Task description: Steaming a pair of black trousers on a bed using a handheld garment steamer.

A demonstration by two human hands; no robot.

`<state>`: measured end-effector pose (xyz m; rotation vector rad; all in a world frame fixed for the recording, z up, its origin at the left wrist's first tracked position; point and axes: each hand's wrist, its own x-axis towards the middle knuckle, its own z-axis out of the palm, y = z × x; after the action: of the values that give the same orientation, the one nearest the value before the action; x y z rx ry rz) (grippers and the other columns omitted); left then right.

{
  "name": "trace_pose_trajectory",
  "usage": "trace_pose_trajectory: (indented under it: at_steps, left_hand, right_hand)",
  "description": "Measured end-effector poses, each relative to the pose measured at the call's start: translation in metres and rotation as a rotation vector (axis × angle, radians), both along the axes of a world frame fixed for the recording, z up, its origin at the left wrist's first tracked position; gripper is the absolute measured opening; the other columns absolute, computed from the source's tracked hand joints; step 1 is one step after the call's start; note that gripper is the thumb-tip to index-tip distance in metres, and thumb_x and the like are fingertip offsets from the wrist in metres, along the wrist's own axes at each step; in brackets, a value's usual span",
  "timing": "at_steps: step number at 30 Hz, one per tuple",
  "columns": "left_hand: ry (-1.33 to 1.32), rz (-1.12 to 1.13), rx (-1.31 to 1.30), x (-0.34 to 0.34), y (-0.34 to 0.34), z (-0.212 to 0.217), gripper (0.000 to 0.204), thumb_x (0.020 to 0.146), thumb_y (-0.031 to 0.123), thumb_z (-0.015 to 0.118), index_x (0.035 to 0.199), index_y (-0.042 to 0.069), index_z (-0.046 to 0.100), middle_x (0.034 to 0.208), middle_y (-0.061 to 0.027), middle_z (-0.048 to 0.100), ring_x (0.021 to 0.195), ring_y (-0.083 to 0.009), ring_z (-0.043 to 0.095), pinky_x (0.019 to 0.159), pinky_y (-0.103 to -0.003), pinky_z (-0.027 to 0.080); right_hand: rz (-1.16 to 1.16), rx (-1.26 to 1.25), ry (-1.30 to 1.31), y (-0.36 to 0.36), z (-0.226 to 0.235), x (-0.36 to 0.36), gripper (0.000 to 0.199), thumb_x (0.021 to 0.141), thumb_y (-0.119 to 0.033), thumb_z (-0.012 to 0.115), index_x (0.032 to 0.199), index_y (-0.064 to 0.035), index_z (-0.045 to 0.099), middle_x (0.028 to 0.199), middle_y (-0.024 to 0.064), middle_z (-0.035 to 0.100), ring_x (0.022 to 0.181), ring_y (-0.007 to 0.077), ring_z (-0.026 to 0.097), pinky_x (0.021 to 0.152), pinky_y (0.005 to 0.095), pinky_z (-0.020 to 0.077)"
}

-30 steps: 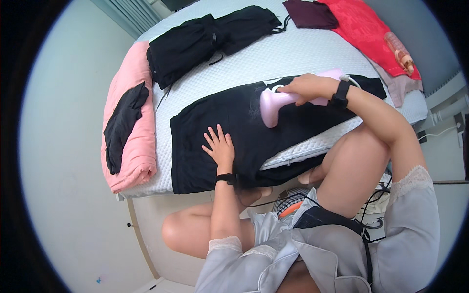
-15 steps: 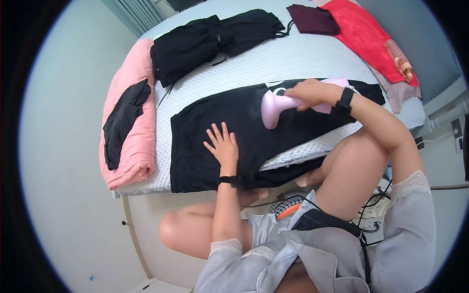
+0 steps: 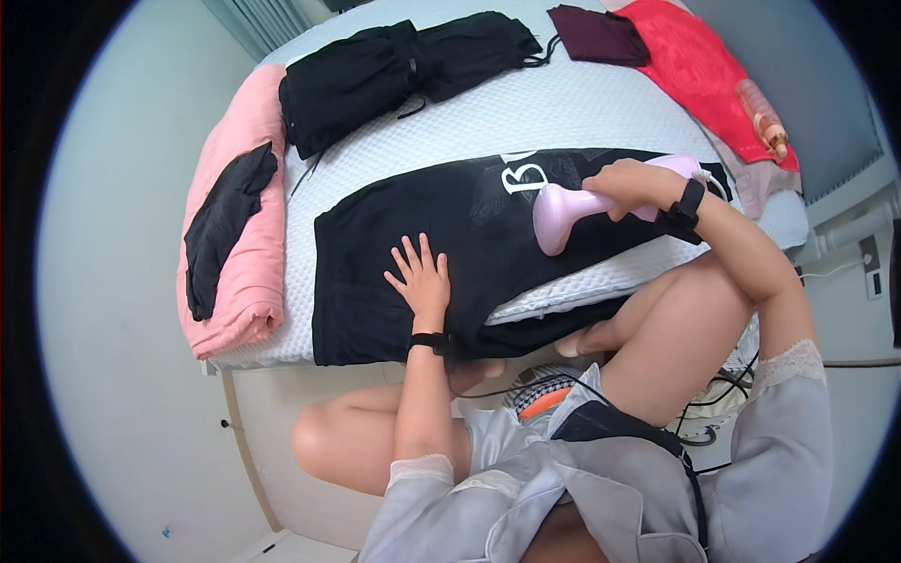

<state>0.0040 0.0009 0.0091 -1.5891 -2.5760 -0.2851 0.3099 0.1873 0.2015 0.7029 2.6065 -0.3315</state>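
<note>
Black trousers (image 3: 375, 230) with white lettering lie spread along the near side of the bed, one leg hanging at its edge. My left hand (image 3: 421, 279) rests flat on them with its fingers spread. My right hand (image 3: 627, 185) is wrapped round the handle of a pink handheld garment steamer (image 3: 561, 216). The steamer's wide head is over the trouser leg, right of the lettering; whether it touches the cloth I cannot tell. Part of the lettering is hidden behind the steamer and my right hand.
A rolled pink quilt (image 3: 230, 291) with a black garment (image 3: 230, 230) on it lies at the left of the white bed (image 3: 488, 108). Folded black clothes (image 3: 352, 89), a dark maroon cloth (image 3: 599, 35) and a red cloth (image 3: 690, 75) with a bottle (image 3: 762, 117) lie farther back.
My right hand has moved the steamer to the right along the trouser leg, uncovering white lettering. My left hand stays flat on the trousers. The whole view has shifted slightly.
</note>
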Motion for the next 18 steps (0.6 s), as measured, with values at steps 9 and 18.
trace_pose_trajectory:
  at_steps: [9, 18]
  left_hand:
    - [0.019, 0.070, 0.090, 0.028, -0.028, 0.021, 0.047, 0.094, 0.032, 0.043, 0.137, 0.016, 0.043, 0.148, -0.0133, 0.028, 0.138, -0.0353, 0.019, 0.107, -0.058, 0.016]
    - [-0.027, 0.054, -0.033, 0.034, -0.049, 0.005, 0.051, 0.096, 0.036, 0.036, 0.144, 0.019, 0.030, 0.151, -0.0116, 0.021, 0.138, -0.0351, 0.019, 0.107, -0.058, 0.016]
  right_hand:
    - [0.074, -0.032, -0.004, -0.023, -0.001, -0.035, 0.040, 0.069, -0.018, 0.072, 0.100, -0.0035, 0.053, 0.085, 0.0180, 0.065, 0.082, 0.0359, 0.064, 0.071, 0.0440, 0.0498]
    - [0.150, 0.008, -0.059, -0.039, -0.007, -0.036, 0.039, 0.067, -0.013, 0.074, 0.097, -0.0050, 0.050, 0.082, 0.0135, 0.065, 0.084, 0.0353, 0.061, 0.077, 0.0420, 0.0459]
